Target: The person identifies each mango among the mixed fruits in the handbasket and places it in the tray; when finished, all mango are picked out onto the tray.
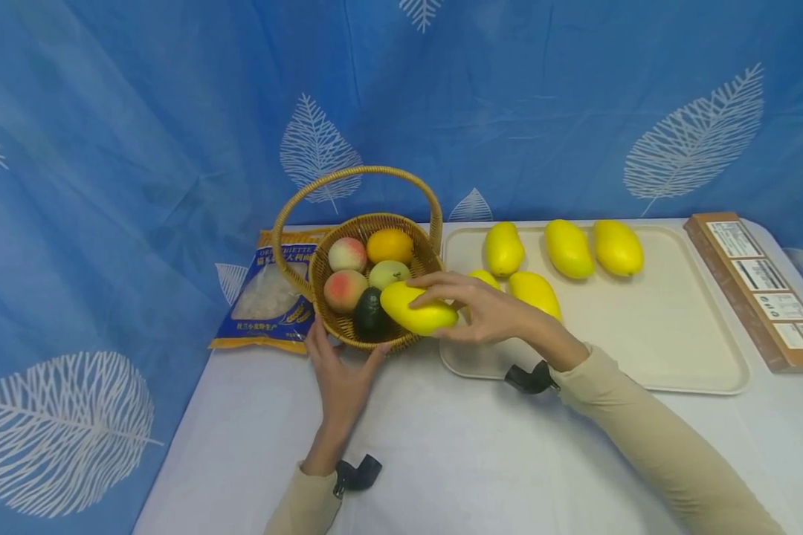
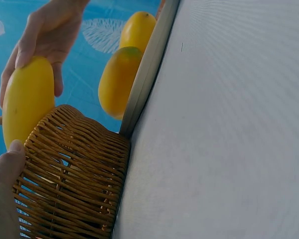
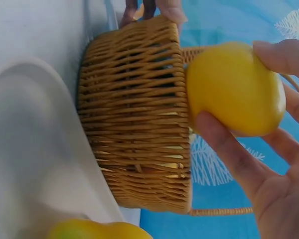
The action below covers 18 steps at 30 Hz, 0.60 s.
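Observation:
My right hand (image 1: 485, 308) grips a yellow mango (image 1: 418, 308) at the right front rim of a wicker basket (image 1: 337, 331). In the right wrist view, thumb and fingers curl round the mango (image 3: 234, 89), which overlaps the rim. My left hand (image 1: 341, 379) holds the basket's near left rim, its thumb (image 2: 10, 162) up at the edge in the left wrist view. Inside the basket lie two peaches, one of them a pink peach (image 1: 345, 290), an orange-yellow fruit (image 1: 389, 246), a pale green fruit (image 1: 388, 274) and a dark avocado (image 1: 371, 316).
Several mangoes, one a mango (image 1: 569, 250), lie on a cream tray (image 1: 656, 334) right of the basket. A blue and orange pasta bag (image 1: 268, 293) sits left of and partly behind the basket. A brown box (image 1: 763, 290) lies along the tray's right side. The basket's handle (image 1: 361, 171) arches overhead.

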Tool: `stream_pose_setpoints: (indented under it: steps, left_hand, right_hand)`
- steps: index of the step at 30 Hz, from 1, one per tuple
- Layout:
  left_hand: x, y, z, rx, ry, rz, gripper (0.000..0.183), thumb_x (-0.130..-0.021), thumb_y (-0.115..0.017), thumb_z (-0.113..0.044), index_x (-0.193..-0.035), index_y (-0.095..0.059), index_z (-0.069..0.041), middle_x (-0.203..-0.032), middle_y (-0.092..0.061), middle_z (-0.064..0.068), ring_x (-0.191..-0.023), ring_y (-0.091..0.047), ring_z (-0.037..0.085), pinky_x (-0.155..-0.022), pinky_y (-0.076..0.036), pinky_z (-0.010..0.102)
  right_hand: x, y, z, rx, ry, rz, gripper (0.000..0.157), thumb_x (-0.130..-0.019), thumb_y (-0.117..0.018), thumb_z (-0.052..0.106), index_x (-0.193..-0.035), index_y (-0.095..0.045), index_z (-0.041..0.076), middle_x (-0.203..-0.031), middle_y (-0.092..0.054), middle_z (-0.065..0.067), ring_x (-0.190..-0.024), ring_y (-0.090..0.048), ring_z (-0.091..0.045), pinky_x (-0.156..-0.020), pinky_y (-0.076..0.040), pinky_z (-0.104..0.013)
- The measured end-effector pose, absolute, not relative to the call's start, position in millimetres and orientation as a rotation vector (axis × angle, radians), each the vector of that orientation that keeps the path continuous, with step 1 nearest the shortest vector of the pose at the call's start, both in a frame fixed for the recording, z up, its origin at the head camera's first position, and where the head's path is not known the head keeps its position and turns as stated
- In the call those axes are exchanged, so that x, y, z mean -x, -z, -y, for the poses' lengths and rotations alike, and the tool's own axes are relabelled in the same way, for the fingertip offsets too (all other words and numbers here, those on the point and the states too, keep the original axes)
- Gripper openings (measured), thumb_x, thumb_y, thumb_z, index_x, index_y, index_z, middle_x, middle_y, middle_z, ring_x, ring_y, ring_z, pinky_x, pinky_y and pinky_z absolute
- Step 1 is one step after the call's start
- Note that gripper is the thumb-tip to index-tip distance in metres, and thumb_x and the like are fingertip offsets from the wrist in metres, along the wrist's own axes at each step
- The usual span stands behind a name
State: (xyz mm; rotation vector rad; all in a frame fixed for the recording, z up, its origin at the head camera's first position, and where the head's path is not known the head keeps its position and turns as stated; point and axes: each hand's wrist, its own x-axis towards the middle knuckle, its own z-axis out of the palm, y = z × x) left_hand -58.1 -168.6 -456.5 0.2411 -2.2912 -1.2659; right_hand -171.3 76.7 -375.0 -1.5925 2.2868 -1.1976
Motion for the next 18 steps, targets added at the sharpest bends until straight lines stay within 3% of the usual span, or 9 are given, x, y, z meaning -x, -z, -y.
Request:
stream_pose_setpoints:
  steps: [6, 15, 18]
  left_hand:
    - [58, 457, 168, -0.239, 1.258, 2.294, 0.115, -0.07, -0.088, -0.038, -0.156, -0.018, -0.007, -0.154, -0.023, 0.02, -0.136, -0.034, 0.033, -0.103, -0.042, 0.051]
    - [58, 457, 168, -0.24, 1.262, 2.289, 0.115, -0.07, -0.088, -0.038, -0.156, -0.018, -0.007, -0.154, -0.023, 0.019, -0.137, -0.033, 0.032, -0.107, -0.039, 0.053]
    - [58, 457, 168, -0.225, 1.248, 2.275, 0.115, -0.07, -0.089, -0.038, -0.155, -0.019, -0.006, -0.152, -0.025, 0.022, -0.135, -0.035, 0.034, -0.106, -0.04, 0.052]
  right_hand:
    - [167, 380, -77, 1.624, 1.287, -2.331, 0.046, -0.081, -0.077, 0.018, -0.125, -0.064, 0.018, -0.147, -0.047, -0.011, -0.131, -0.047, -0.029, -0.076, -0.056, -0.031]
    - [163, 380, -90, 1.589, 1.36, -2.403, 0.049, -0.08, -0.079, 0.014, -0.126, -0.064, 0.018, -0.149, -0.045, -0.009, -0.136, -0.042, -0.029, -0.083, -0.058, -0.037]
    - [161, 373, -99, 1.595, 1.4, -2.474, 0.05, -0.078, -0.08, 0.011, -0.125, -0.065, 0.017, -0.148, -0.046, -0.01, -0.134, -0.044, -0.028, -0.085, -0.057, -0.032]
